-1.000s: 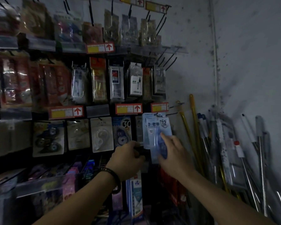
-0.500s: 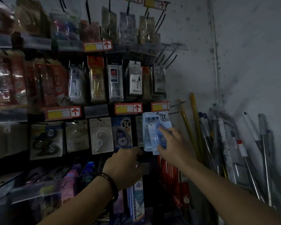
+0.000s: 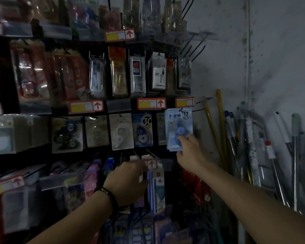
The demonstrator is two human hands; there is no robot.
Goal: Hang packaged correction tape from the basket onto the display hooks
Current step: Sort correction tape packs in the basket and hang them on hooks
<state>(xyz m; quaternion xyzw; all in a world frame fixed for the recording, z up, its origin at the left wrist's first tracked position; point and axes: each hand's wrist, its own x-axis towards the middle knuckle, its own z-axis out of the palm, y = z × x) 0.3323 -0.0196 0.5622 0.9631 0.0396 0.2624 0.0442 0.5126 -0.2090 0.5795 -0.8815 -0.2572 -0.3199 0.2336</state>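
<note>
Correction tape (image 3: 179,128) in a pale blue card-and-blister pack hangs at the right end of the display rack, its top edge up at a thin dark wire hook (image 3: 199,110); whether the hook passes through the punched hole is too dim to tell. The card is a flat rectangle printed with a "12", and a rounded clear bubble over the dispenser bulges from its lower half.

From the head camera, the right hand (image 3: 188,152) reaches up with fingers curled onto the bottom edge of that pack, pinching it at the lower corner. The left hand (image 3: 128,180), a beaded dark bracelet (image 3: 107,196) on its wrist, sits lower in front of the next row of hooks, fingers bent inward around something small and pale that I cannot make out.

Just left of the blue pack hangs another tape card marked "30" (image 3: 143,129), then a glossy white one. Red-and-yellow price tags (image 3: 151,103) with arrows line the rail above. Against the scuffed grey wall (image 3: 271,67) to the right lean smooth yellow and metallic poles (image 3: 224,134).
</note>
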